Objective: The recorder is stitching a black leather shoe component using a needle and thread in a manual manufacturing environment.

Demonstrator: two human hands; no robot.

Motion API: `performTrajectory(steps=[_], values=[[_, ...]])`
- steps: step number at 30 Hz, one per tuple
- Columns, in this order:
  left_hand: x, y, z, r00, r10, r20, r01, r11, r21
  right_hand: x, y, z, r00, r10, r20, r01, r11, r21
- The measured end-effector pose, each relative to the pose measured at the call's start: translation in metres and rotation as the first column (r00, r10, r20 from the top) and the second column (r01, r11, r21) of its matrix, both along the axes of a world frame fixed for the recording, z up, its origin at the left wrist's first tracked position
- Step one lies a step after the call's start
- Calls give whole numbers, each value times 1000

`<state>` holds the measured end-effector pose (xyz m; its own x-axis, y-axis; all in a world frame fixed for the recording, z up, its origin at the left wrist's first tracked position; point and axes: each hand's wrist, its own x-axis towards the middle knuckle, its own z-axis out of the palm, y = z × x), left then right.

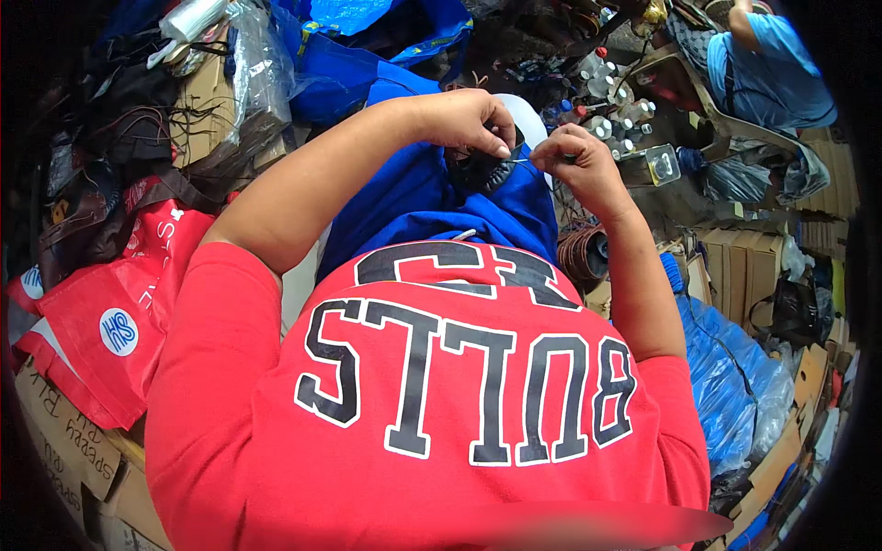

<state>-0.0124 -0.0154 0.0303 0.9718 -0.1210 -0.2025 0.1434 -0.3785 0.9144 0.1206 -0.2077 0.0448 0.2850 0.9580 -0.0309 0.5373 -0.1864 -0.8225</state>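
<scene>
My left hand (470,121) is closed, thumb and forefinger pressed together above a dark, shoe-like piece (480,173) in my lap. What lies between those fingers is too small to make out. My right hand (577,167) pinches a thin pale strand (520,161) that runs across toward the left fingertips; thread or needle, I cannot tell. A smooth white curved piece (525,118) shows behind and between both hands, partly covered by them. Under the dark piece are my blue shorts (395,193).
Clear plastic bottles (617,115) and a coil of brown cord (582,253) are on the right. A person in a blue shirt (772,73) is at the far right. A blue bag (340,73) stands ahead; a red bag (115,312) and cardboard (69,432) lie left.
</scene>
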Motion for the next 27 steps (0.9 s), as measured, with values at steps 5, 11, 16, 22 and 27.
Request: performTrajectory(steps=[5, 11, 16, 22, 27], values=[[2, -3, -10, 987, 21, -160, -49, 984, -169, -7, -4, -22, 989, 18, -149, -9, 998, 63], [-5, -2, -19, 990, 2, -140, -60, 910, -410, -33, -22, -29, 979, -111, -172, 138, 978, 154], [-3, 0, -18, 981, -109, -160, 61, 959, -278, -40, -26, -14, 995, -86, 55, 77, 986, 151], [2, -2, -15, 972, -187, -141, 158, 968, -194, -37, -22, 10, 977, 27, 213, -24, 1000, -15], [6, -3, -16, 960, -238, -145, 223, 969, -111, -36, -4, 37, 882, 225, 413, -136, 963, -234]])
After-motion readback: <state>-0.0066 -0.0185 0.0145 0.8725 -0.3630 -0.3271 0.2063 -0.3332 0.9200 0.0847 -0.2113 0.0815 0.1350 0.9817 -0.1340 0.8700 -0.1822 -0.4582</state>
